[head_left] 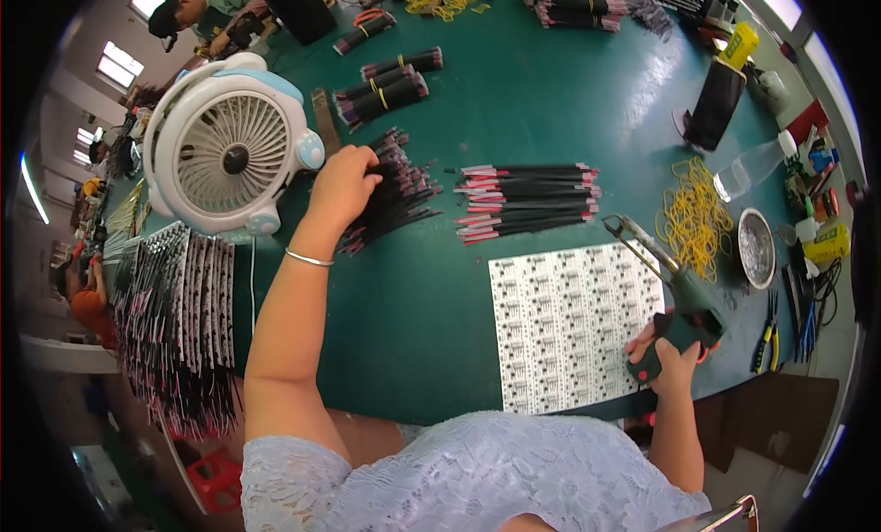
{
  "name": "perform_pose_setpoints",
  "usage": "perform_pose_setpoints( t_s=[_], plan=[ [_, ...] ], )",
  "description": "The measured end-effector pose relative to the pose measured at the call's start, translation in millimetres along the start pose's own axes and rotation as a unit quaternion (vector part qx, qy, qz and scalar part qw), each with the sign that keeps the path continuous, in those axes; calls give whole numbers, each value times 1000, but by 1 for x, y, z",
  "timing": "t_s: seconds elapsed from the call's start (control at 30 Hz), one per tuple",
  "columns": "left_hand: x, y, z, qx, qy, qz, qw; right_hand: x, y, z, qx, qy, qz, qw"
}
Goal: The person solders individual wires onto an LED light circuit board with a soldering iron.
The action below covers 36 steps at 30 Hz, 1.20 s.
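Strips with dangling wires [197, 293] hang over the left edge of a green worktable [413, 321], too densely layered to count, beside one white-and-blue fan [284, 142]. Just right of the fan, a worker's left hand [344, 179] — one silver bangle [309, 258] at the wrist — rests with bent fingers on a loose heap of black wires [393, 188]; whether it pinches any cannot be told. The fan leaves that hand little room on its left, while green tabletop stretches from below the heap toward the table's near edge. Beyond the heap, at least three tied wire bundles [402, 64] lie spaced toward the far side. At center, one neat row of black wires with red and white ends [530, 201], its pieces too close to count, sits above a single white circuit sheet [574, 335], whose lower edge comes near the table's rim. The right hand, well apart from the left, is clamped around the handle of one green pistol-shaped tool [693, 302] over the sheet's right side — its tip angled up and left, near the row's right end. Farther right, one tangle of yellow bands [695, 218], one clear bottle [752, 169], one metal dish [756, 247] and one pair of yellow-and-black pliers [769, 335] crowd the tool's outer side, narrowing the room toward the table's right edge.
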<state>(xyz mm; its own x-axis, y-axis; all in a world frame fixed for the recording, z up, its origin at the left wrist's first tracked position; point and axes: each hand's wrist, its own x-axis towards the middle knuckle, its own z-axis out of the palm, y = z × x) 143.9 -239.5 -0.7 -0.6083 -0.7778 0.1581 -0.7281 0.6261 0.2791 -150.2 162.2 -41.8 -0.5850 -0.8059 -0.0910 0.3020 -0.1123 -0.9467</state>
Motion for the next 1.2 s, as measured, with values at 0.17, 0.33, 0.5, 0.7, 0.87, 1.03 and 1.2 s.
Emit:
perform_pose_setpoints(
  t_s=[0.17, 0.33, 0.5, 0.7, 0.87, 1.03, 1.2],
  plan=[
    [-6, -7, -4, 28, 65, 24, 997, 2, -4, 4, -25, -8, 4, 1000],
    [-11, 9, -6, 54, 141, 64, 987, -11, -4, 1, -77, 72, -88, 991],
    [-54, 83, 6, 12, 131, 208, 969, -6, 4, 1, -42, 113, -84, 989],
    [-118, 128, 45, 4, -25, 214, 977, 10, -3, 0, -55, 38, -61, 996],
    [-109, 117, 21, -81, -28, 159, 984, 3, -15, 3, -37, 74, -3, 997],
    [-100, 110, 14, -34, -31, 180, 983, -10, -60, 30, 15, -16, -1, 1000],
    [-92, 108, 24, -34, 13, 243, 969, 1, -67, 62, -169, -32, 120, 978]
  ],
)
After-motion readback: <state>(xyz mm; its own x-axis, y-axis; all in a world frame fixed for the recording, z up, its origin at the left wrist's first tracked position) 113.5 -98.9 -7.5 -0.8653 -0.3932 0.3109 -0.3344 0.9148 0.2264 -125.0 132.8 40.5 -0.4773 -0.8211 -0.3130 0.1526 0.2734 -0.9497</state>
